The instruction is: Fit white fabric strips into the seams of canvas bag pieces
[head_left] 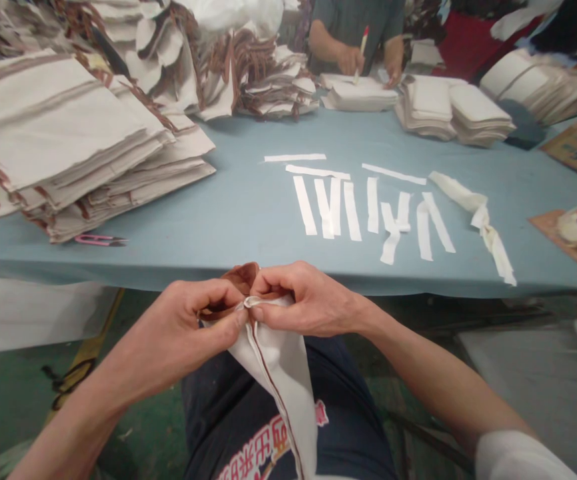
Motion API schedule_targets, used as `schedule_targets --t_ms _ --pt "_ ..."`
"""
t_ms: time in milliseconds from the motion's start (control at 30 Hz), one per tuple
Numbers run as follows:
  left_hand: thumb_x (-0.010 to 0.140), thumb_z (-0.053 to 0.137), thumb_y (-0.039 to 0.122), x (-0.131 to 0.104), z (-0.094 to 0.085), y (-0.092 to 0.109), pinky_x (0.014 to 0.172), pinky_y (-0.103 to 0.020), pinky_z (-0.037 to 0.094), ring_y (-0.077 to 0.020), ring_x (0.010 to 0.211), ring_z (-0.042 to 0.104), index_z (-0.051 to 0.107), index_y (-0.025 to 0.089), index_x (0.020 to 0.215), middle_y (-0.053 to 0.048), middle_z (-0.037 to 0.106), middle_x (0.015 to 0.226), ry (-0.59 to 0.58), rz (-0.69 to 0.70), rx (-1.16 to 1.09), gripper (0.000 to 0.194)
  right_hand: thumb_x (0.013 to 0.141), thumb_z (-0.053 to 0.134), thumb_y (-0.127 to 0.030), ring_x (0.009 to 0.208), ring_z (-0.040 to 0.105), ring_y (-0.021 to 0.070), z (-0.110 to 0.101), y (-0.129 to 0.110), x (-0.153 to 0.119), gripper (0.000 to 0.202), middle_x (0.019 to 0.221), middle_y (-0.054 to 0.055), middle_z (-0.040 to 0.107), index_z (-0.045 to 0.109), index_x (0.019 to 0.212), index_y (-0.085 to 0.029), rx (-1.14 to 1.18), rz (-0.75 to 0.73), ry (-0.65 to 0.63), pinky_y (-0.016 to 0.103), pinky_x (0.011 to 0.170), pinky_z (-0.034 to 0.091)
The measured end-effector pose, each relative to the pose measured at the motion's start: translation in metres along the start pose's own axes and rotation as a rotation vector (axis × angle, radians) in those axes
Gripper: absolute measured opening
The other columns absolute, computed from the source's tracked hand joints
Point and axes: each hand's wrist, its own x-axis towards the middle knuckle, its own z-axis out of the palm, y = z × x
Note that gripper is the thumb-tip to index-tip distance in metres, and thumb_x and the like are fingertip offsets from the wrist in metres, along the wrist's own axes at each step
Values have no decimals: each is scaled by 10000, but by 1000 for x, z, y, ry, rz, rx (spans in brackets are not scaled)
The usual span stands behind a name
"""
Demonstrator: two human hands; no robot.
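Left hand and right hand are pinching the cloth at its seam, above the lap near the table, and keeping both pinches close and level should stop it twisting.

The left hand and right hand pinch side by side, forearms slanting inward.

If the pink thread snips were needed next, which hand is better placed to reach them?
Probably the left hand. The pink thread snips lie leftward on the table, nearer it than the right hand. Both hands pinch the white fabric, so the left would likely need to let go first.
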Motion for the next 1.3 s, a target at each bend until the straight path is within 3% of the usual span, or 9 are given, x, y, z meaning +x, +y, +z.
schedule_targets --t_ms 133,267,467,667,833,967,1100,1200,1300 --pt "954 630 385 -1 -2 -2 534 -201 374 -123 575 495 795 171 749 24 602 630 1 24 45 339 952 724 -432 701 436 114 2 6 3 281 737 -51 512 613 861 -190 35 -9 8 261 643 299" --pt "972 668 419 0 -3 -2 536 -180 380 -109 572 478 783 179 728 41 577 615 -17 33 -103 362 934 727 -410 723 450 118 3 11 6 266 753 -43 532 600 848 -193 139 -45 -9 256 652 337" --pt "957 695 401 -3 -2 6 548 -162 404 -111 578 529 821 192 738 34 636 624 26 36 -99 329 921 706 -366 659 456 108 -3 -4 6 215 718 -50 542 614 832 -193 50 -40 9 236 601 338" --pt "983 659 480 -8 2 -5 542 -178 415 -125 569 532 844 200 764 11 657 633 -2 -29 -224 400 944 601 -263 610 410 87 -3 -6 7 110 700 -72 507 587 854 -201 39 -117 -19 222 574 341" --pt "943 710 516 -7 3 -6 530 -178 399 -124 575 502 794 194 713 18 603 628 -2 -65 -255 404 993 711 -395 655 471 92 -4 -1 6 243 769 -56 562 603 921 -191 143 -95 -7 233 599 379" --pt "911 744 470 -4 -7 -6 520 -175 366 -113 576 444 720 192 648 37 521 615 -1 -41 -196 383 1024 693 -397 716 502 105 -5 -2 19 241 805 -41 592 612 936 -188 135 -146 -29 245 667 416" --pt "948 720 479 -5 -13 -15 593 -207 472 -154 650 558 793 199 761 2 666 713 -33 -59 -185 344 1046 649 -426 736 513 116 -5 1 36 256 833 -28 628 624 946 -192 38 -185 -66 255 702 432" --pt "985 693 505 -8 -7 -22 605 -223 505 -174 667 612 805 206 796 -12 719 733 67 -58 -188 370 1049 632 -416 943 632 160 -1 3 35 222 1026 31 716 640 996 -200 -65 -184 121 271 779 474" --pt "980 699 490 -9 6 -27 612 -225 525 -181 666 652 781 212 793 -12 752 723 201 -24 -173 345 1034 681 -455 1081 671 199 9 3 22 246 1171 62 750 666 1071 -213 -179 -65 306 297 826 494"
